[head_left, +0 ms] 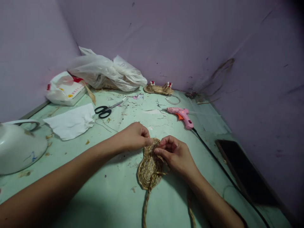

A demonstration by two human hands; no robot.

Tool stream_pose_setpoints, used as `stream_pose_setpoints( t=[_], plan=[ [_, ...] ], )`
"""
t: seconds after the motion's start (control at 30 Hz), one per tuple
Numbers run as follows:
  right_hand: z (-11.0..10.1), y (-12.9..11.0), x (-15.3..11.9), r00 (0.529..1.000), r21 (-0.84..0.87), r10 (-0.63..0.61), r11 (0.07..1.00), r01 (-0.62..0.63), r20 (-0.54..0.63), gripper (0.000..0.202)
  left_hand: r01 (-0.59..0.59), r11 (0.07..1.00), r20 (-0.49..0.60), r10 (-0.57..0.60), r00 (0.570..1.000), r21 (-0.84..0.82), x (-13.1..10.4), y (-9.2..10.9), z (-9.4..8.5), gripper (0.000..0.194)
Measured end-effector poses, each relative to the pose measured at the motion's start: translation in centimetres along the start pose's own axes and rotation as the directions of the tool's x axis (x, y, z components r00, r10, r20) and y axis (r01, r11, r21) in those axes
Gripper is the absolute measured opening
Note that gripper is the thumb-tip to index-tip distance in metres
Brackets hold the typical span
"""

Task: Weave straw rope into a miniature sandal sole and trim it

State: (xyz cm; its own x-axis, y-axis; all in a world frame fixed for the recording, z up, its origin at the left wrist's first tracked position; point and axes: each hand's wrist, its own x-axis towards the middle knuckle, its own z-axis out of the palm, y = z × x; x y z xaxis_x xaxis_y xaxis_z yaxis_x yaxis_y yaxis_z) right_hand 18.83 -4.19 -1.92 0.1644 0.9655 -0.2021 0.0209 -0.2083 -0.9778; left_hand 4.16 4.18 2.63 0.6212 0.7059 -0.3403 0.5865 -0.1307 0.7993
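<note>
A coiled straw sole, narrow in the middle, lies on the green table with braided cord running from its lower end toward the near edge. At its far end my left hand is closed, fingertips pressed on the rim. My right hand pinches at the right side of the same end, thumb and forefinger together at the straw. Another length of braided cord hangs below my right wrist. Whatever small piece may be between the fingertips is too small to tell.
Beyond the hands lie a pink glue gun with a black cable, black-handled scissors, a white cloth, plastic bags and a straw piece with beads. A phone is at right, a white lamp-like object at left.
</note>
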Motion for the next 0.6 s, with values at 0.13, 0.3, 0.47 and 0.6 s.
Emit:
stream_pose_setpoints(
  t=[0.13, 0.3, 0.47, 0.6],
  plan=[
    [0.1, -0.3, -0.1, 1.000, -0.031, 0.002, 1.000, -0.002, 0.003, 0.020, -0.140, 0.989, -0.051, 0.142, 0.989, 0.035, -0.4, 0.5, 0.8, 0.017],
    [-0.1, 0.1, -0.3, 0.992, -0.137, -0.113, 0.983, 0.119, 0.049, 0.012, -0.311, 0.942, -0.091, 0.324, 0.942, 0.128, -0.3, 1.1, 2.4, 0.015],
    [-0.4, 0.1, 0.0, 0.992, -0.113, -0.111, 0.987, 0.118, 0.063, 0.012, -0.455, 0.849, -0.112, 0.496, 0.861, 0.268, 0.6, 1.1, 2.8, 0.015],
    [-0.7, 0.0, 0.5, 0.994, 0.072, 0.022, 0.997, -0.030, 0.105, 0.015, -0.440, 0.783, -0.320, 0.594, 0.738, 0.439, 1.0, 0.7, 1.5, 0.034]
  ],
)
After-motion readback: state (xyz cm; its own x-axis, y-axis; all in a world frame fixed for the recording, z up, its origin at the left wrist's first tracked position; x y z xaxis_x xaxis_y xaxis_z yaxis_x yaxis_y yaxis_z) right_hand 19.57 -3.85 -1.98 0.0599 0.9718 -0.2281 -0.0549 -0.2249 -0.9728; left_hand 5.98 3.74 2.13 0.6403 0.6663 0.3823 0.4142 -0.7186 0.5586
